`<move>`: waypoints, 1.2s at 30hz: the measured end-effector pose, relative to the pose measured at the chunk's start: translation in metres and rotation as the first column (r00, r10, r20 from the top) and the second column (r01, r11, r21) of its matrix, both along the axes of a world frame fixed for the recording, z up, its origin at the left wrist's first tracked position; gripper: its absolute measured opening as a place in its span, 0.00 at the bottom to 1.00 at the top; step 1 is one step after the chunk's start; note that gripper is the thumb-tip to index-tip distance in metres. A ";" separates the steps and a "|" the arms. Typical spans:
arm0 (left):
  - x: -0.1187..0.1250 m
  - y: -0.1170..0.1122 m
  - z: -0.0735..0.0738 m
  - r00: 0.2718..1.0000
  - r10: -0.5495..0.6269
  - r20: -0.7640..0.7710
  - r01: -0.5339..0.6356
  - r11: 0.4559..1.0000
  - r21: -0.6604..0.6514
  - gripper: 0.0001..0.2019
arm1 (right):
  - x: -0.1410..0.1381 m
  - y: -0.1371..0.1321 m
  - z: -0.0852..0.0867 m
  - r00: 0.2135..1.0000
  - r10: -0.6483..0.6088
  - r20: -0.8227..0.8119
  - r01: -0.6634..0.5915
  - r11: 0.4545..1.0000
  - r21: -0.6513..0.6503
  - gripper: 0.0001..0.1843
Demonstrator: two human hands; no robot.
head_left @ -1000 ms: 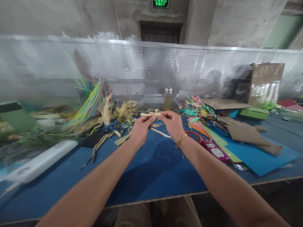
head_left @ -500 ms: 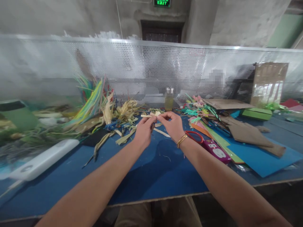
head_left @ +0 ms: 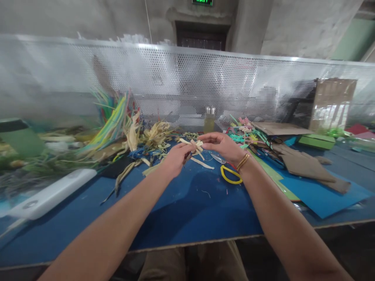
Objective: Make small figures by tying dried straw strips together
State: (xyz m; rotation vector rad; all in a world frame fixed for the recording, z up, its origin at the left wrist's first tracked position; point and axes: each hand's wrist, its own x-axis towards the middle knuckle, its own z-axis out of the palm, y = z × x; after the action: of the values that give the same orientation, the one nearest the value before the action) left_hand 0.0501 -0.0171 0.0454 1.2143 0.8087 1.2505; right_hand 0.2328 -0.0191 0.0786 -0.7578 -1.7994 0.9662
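Above the blue table (head_left: 187, 218), out in front of me, my left hand (head_left: 175, 159) pinches a small bunch of pale strips (head_left: 199, 144), their ends splaying toward my right hand (head_left: 225, 146). That one is half-curled, fingertips right at the bunch, though I cannot tell whether they grip it. Scissors (head_left: 231, 182) lie by my right wrist, a loose strip (head_left: 202, 163) nearer me than the bunch, and a bottle (head_left: 209, 121) stands beyond.

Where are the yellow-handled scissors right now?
In the head view, the scissors lie on the blue table just right of centre, on the near side of the right hand, beside the gold bracelet.
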 end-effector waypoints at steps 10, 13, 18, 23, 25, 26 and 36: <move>-0.002 -0.007 0.008 0.993 -0.083 -0.080 0.078 0.995 -0.065 0.08 | 0.005 -0.003 0.006 0.977 -0.104 0.184 0.073 0.983 0.166 0.13; -0.004 -0.006 0.008 0.991 -0.073 -0.114 0.069 0.997 -0.036 0.08 | 0.005 -0.003 0.006 0.971 -0.136 0.197 0.097 0.976 0.196 0.12; -0.001 -0.004 0.004 0.987 -0.061 -0.148 0.063 0.998 0.011 0.09 | 0.003 -0.001 0.003 0.973 -0.145 0.177 0.115 0.979 0.167 0.09; 0.004 -0.007 0.001 0.987 -0.045 -0.152 0.048 0.999 0.017 0.08 | 0.001 0.000 0.000 0.976 -0.156 0.154 0.148 0.987 0.067 0.08; 0.005 -0.009 0.003 0.990 -0.067 -0.120 0.065 0.998 -0.021 0.08 | 0.002 -0.001 0.001 0.974 -0.158 0.160 0.151 0.987 0.058 0.08; 0.006 -0.011 0.004 0.993 -0.083 -0.089 0.079 0.996 -0.046 0.08 | 0.002 -0.001 0.002 0.974 -0.157 0.166 0.150 0.987 0.056 0.08; 0.005 -0.007 0.001 0.998 -0.044 0.050 0.046 0.998 -0.035 0.10 | -0.005 -0.005 0.003 0.978 -0.164 0.127 0.158 0.986 0.055 0.10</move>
State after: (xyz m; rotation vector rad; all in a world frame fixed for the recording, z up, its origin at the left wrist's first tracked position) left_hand 0.0555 -0.0236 0.0463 1.1620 0.7608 1.2198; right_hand 0.2274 -0.0243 0.0814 -0.9420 -1.8339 0.7834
